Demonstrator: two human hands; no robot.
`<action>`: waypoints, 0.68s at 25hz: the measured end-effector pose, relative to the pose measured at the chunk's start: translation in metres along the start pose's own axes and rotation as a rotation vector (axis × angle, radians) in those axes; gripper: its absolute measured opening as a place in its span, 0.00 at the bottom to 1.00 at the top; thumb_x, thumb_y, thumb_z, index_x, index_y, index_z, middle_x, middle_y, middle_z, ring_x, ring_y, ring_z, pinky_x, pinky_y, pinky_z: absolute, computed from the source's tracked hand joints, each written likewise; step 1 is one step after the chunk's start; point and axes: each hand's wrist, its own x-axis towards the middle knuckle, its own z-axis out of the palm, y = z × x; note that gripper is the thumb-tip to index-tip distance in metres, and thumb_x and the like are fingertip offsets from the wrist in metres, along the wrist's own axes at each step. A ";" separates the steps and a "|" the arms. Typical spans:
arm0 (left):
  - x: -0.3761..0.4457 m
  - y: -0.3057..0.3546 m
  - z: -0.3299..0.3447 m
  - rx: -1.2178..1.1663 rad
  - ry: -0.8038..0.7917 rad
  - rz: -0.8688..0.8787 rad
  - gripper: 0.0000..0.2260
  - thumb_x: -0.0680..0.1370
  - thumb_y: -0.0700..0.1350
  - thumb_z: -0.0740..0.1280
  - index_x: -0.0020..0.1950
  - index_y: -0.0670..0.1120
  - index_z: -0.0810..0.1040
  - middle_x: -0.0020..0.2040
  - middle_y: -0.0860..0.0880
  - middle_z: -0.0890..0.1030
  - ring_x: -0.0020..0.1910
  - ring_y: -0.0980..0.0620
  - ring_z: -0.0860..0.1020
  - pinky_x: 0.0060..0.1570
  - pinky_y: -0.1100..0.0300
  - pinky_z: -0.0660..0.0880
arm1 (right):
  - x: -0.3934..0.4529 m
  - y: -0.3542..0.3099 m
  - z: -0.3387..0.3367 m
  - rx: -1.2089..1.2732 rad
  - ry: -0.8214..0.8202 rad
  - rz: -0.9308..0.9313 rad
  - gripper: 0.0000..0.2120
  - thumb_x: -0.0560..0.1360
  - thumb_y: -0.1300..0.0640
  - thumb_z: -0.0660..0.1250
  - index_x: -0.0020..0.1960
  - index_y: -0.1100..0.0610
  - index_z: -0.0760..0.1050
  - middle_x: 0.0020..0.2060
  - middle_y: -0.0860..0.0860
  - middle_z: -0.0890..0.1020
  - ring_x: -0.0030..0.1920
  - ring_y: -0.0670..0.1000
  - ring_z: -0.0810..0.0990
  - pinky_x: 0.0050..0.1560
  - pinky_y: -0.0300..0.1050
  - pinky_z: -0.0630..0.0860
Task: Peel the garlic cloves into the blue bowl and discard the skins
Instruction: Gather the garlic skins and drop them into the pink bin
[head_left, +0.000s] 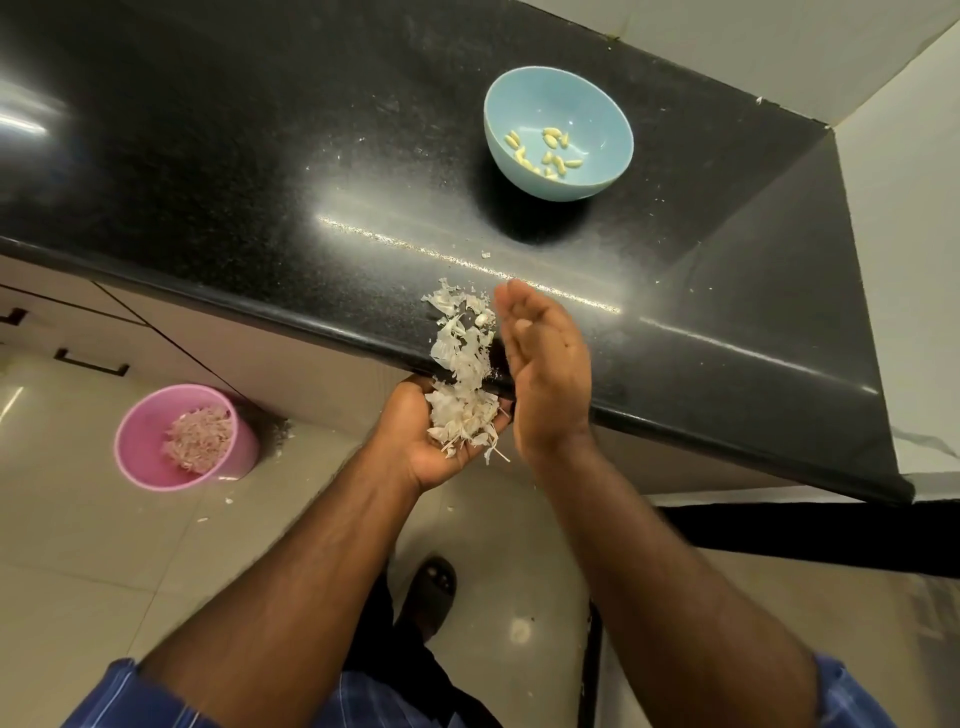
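Left hand (434, 441) sits palm up, cupped just below the counter (260, 171) edge, with a heap of garlic skins (464, 364) lying in the palm; fingers loosely curved under them, not pinching. Right hand (545, 364) stands on edge at the counter lip, fingers straight and together, palm facing the skins, holding nothing. The skins run in one strip from the counter top, over the edge, down into the left palm; the right hand's palm side is right against the strip.

Blue bowl (558, 132) stands on the counter, well apart from both hands, farther back. Peeled cloves (543, 153) lie scattered across its bottom.

Pink bin (184, 436) stands on the floor tiles (78, 571) to the left, against the cabinet base, with a pile of skins inside. A few loose scraps lie on the tiles beside it. A dark sandal (428, 590) shows between the forearms.
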 end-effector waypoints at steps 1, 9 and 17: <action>0.001 0.000 -0.001 0.010 0.021 0.000 0.19 0.83 0.49 0.57 0.63 0.40 0.81 0.58 0.38 0.85 0.49 0.40 0.86 0.50 0.45 0.84 | 0.014 -0.004 -0.002 -0.088 -0.020 -0.031 0.21 0.75 0.58 0.58 0.67 0.61 0.75 0.64 0.57 0.81 0.66 0.50 0.79 0.68 0.46 0.75; 0.003 0.000 -0.003 -0.005 0.058 -0.002 0.19 0.83 0.49 0.57 0.63 0.41 0.81 0.60 0.40 0.84 0.50 0.41 0.86 0.55 0.46 0.82 | 0.103 -0.004 0.013 -0.592 -0.160 -0.024 0.23 0.74 0.48 0.61 0.66 0.55 0.79 0.56 0.52 0.83 0.55 0.53 0.83 0.60 0.62 0.79; -0.005 -0.001 0.005 -0.002 -0.038 0.012 0.16 0.74 0.46 0.62 0.51 0.40 0.86 0.50 0.41 0.86 0.44 0.43 0.86 0.41 0.50 0.85 | 0.010 0.016 0.009 -0.191 -0.109 0.034 0.19 0.74 0.61 0.59 0.60 0.63 0.81 0.57 0.57 0.84 0.60 0.52 0.83 0.64 0.49 0.78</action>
